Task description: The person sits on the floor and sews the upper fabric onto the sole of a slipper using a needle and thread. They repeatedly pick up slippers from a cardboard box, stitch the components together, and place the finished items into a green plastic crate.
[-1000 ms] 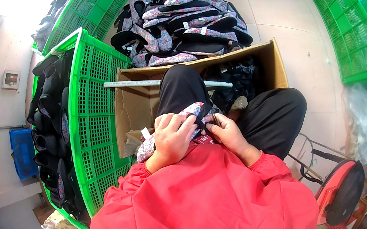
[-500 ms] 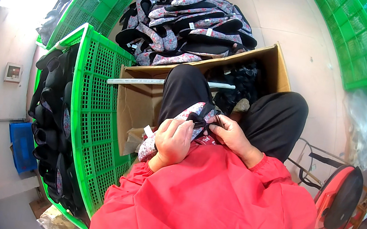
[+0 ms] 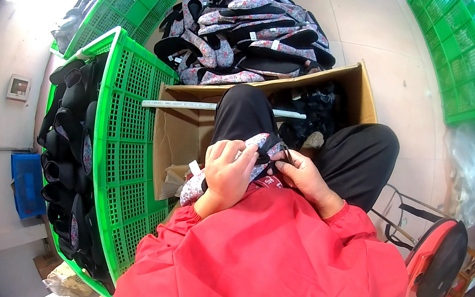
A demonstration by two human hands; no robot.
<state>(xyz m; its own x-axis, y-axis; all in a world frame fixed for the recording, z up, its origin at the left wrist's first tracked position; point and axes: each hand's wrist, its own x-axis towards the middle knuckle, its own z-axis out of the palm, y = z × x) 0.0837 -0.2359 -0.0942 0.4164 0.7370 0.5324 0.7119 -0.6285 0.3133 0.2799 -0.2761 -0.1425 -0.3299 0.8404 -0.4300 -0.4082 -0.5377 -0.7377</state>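
Observation:
In my lap lies a floral cloth shoe [image 3: 193, 188] with a small white tag, its toe end toward my knees. My left hand [image 3: 226, 173] is closed round its near side, fingertips at the black bow-like trim [image 3: 264, 151]. On the other side, my right hand [image 3: 305, 177] pinches dark strip-like material of that trim between thumb and fingers. The fingers hide much of the shoe, so exactly what each fingertip grips is unclear.
A cardboard box [image 3: 170, 154] stands before me, with dark pieces [image 3: 317, 106] inside and a white pipe [image 3: 179, 105] across it. Beyond is a heap of floral shoes [image 3: 255, 31]. Green crates [image 3: 125, 162] hold dark shoes at left; a red-and-black chair [image 3: 440, 262] is at right.
My left fingers have shifted a little upward and round the trim. My right hand has changed its pinch slightly; the shoe stays in my lap.

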